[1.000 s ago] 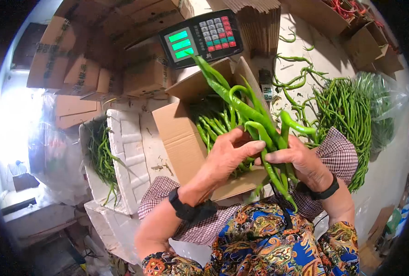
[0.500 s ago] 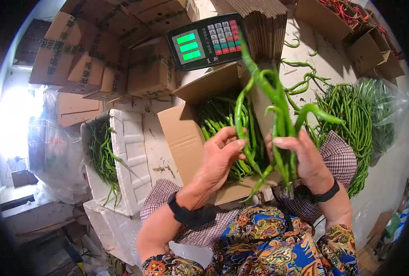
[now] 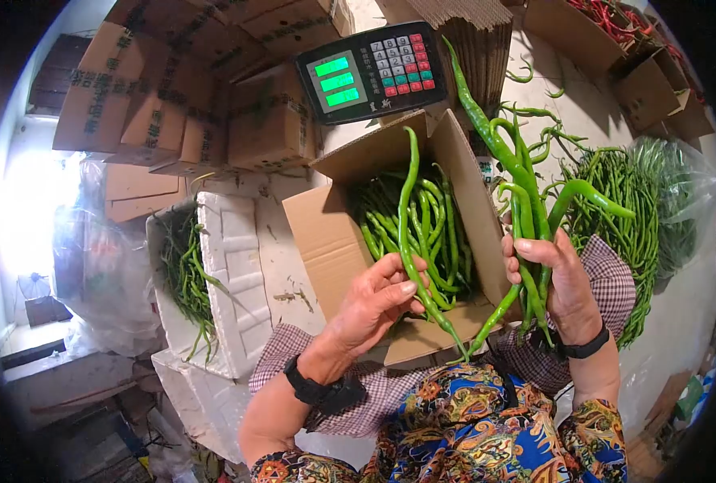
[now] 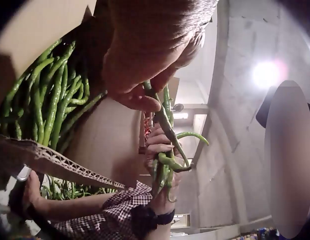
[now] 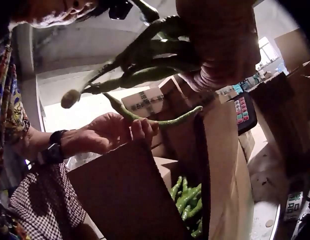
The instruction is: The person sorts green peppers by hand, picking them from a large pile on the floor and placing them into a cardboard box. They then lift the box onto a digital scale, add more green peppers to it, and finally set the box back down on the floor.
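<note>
Hands have split apart since a second ago. Head view: left hand (image 3: 374,302) pinches one long green chili (image 3: 404,217) over the cardboard box (image 3: 326,241) at centre, while right hand (image 3: 565,282) is curled round the chili bunch (image 3: 525,177) at right.

Left wrist view: thumb and fingertips pinch that chili (image 4: 165,125) mid-frame.

Right wrist view: fingers are wrapped round the bunch (image 5: 160,55) up top, with the single chili (image 5: 160,121) just below it.

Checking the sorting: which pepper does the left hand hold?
The single long pepper arching over the open box; the other peppers sit bunched in the right hand.
</note>
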The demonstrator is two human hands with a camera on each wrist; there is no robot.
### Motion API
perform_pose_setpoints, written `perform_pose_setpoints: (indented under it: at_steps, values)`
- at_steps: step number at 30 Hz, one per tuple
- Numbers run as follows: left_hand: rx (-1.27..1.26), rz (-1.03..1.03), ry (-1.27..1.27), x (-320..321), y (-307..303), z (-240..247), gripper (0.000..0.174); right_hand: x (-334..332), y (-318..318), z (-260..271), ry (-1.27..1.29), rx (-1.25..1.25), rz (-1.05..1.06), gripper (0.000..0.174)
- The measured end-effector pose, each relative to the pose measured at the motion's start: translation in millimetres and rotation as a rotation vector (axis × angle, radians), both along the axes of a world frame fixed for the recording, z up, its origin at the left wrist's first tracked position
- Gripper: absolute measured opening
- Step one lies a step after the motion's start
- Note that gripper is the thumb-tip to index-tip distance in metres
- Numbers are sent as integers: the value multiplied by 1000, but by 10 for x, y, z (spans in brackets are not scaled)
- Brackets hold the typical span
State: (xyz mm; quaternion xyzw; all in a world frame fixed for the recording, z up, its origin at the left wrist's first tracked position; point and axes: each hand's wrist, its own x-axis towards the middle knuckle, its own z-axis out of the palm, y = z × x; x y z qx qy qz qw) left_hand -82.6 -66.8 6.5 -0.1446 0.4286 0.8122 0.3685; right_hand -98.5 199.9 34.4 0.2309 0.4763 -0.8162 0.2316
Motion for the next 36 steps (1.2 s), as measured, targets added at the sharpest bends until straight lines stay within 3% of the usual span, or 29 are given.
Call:
perform_pose_setpoints:
  at_steps: [8,10,14,16,17,20,21,24,26,29,31,32,36]
  values:
    - [-119,90,-26,-89,-44,-162,26,-2,-27,6,-5,-37,40,33]
    - [-144,101,-39,-201,-84,-251,27,-11,-10,15,3,-45,133,41]
    - [-313,-51,-20,-176,49,-435,38,-8,-58,-1,42,-90,195,49]
    - [-1001,-146,547,-76,270,-351,43,18,-54,-76,77,-147,199,52]
    - [-954,64,659,-47,339,-377,46,21,-64,-82,79,-152,193,52]
    - [-873,-13,735,-82,334,-25,42,22,-141,-97,98,-171,141,51]
    - [-734,-10,550,-31,394,64,37,28,-165,-110,114,-177,112,50]
    - [-645,-96,538,76,590,171,39,55,-277,-211,74,-257,64,46]
    - [-752,-139,428,8,667,239,39,63,-302,-232,42,-298,109,45]
    - [-615,-110,315,-10,636,53,36,53,-335,-227,104,-296,169,44]
    - [-348,81,348,11,669,-28,32,46,-319,-222,68,-215,168,41]
    - [-458,-86,330,-9,556,-114,31,41,-316,-221,49,-175,167,40]
    - [-321,45,112,-70,440,-42,22,11,-199,-183,148,-67,82,28]
